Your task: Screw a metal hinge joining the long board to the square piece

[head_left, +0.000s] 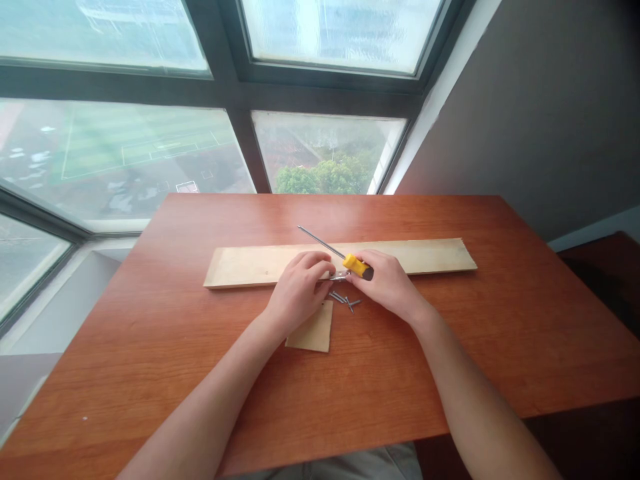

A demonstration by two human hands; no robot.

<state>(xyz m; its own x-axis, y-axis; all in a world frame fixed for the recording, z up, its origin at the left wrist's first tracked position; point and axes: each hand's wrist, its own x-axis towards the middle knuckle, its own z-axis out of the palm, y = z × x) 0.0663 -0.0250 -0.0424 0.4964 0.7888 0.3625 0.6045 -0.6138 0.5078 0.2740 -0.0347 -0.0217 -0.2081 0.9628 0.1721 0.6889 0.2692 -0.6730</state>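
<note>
Curls the left hand (pixel 303 280) at the near edge of a plank (pixel 240 267), fingertips and thumb bent toward each other at a small metal piece (pixel 341 275); cannot tell a firm pinch from a light touch there. Grips a yellow screwdriver (pixel 355 265) by its handle in the right hand (pixel 387 277), thumb and fingertips near the right end of the metal piece, shaft slanting up and away to the left over the plank. Has the metal piece between both hands, near the middle of the plank's length.

Could let the metal piece slip through uneven finger pressure on something so small. Could knock the left knuckles with the shaft by twisting the right wrist. Could scatter the screws (pixel 338 297), just below the fingers, by brushing them with a thumb.

Shows no box or tray for the screws; has them loose, some crossed, on the tabletop (pixel 425 347). Has a small square board (pixel 313 330) lying partly beneath the left hand. Farther out, faces windows (pixel 330 153).
</note>
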